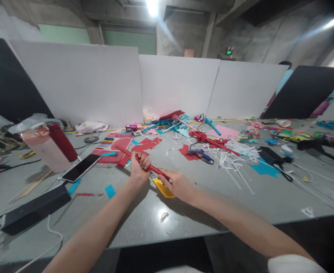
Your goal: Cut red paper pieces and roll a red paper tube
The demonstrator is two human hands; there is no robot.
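Observation:
Both hands hold a long thin red paper-wrapped stick (154,169) slantwise above the table. My left hand (140,167) is closed around its middle, and the stick's far end sticks out to the upper left. Further down, my right hand (178,184) pinches the lower right end between thumb and fingers. Beneath the right hand lies a yellow piece (163,188), partly hidden. Red paper scraps (147,145) are spread just beyond the left hand. A blue hot glue gun (202,155) rests to the right, by another red scrap.
At left stand a pink-white bottle (46,149) and a red bottle (63,142), near a phone (81,168) and a black power strip (36,208). Shredded white paper (238,153) and red and teal stick flowers (174,123) lie behind. White panels (178,91) close the back.

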